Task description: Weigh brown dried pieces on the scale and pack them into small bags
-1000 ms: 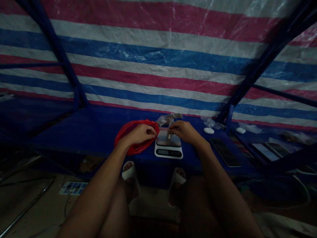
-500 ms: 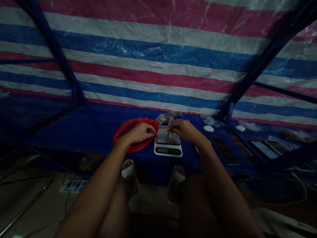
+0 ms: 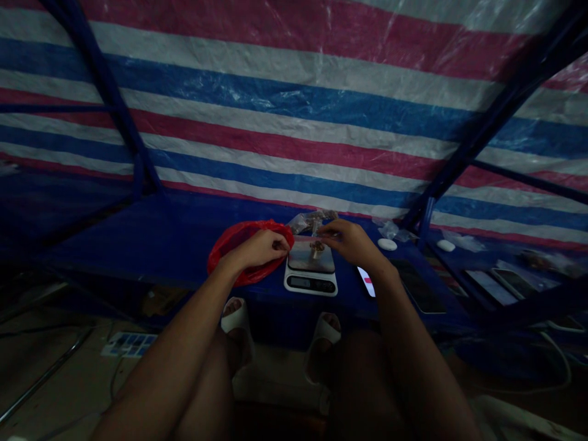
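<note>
A white digital kitchen scale (image 3: 311, 268) with a steel plate sits on the blue bench, and a small brownish object (image 3: 316, 247) rests on its plate. My right hand (image 3: 350, 242) hovers just above and right of that object, fingers curled in a pinch on something I cannot make out. My left hand (image 3: 258, 248) lies on a red plastic bag (image 3: 229, 248) left of the scale, fingers pinched together at the bag's edge near the scale. A clear plastic bag (image 3: 305, 221) with brown pieces lies behind the scale.
A lit phone (image 3: 366, 282) lies right of the scale under my wrist, with dark phones (image 3: 413, 285) further right. Two white pebble-shaped things (image 3: 387, 244) sit at the back. A striped tarp wall, blue frame poles (image 3: 138, 165), a power strip (image 3: 128, 345) and my sandalled feet surround the bench.
My right hand has lifted slightly off the scale plate, leaving the small object standing there. A lit phone screen now shows beside my right wrist. The left hand stays on the red bag.
</note>
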Demonstrator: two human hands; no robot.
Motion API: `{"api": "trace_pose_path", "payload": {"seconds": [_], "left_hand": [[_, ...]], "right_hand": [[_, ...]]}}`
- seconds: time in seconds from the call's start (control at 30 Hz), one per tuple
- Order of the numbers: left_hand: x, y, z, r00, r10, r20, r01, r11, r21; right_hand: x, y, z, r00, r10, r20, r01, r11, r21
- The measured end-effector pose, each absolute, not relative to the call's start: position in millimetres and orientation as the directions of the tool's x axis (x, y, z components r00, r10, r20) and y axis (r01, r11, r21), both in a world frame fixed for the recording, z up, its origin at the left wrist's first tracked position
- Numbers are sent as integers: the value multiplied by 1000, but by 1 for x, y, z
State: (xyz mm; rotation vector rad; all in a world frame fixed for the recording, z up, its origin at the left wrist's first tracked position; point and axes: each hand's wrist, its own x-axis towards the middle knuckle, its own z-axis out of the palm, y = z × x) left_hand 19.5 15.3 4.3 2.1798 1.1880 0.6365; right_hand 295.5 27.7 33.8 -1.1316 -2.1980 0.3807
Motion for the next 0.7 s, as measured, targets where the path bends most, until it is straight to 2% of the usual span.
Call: {"api": "trace_pose_path", "payload": {"seconds": [0.3,0.57,0.7], "left_hand": [[19,16,-6,475,864,165,537,-433,724],[64,18,-4,334,897,290,356,-405,842],[81,25,-4,290,906,307,333,-396,856]], "right_hand": [[302,41,10,-275,880,388,551,474,-686],[297,38,6,-295,890,346,503,453,-736],[298,35,7,-315,893,320,484,441,-756]]}}
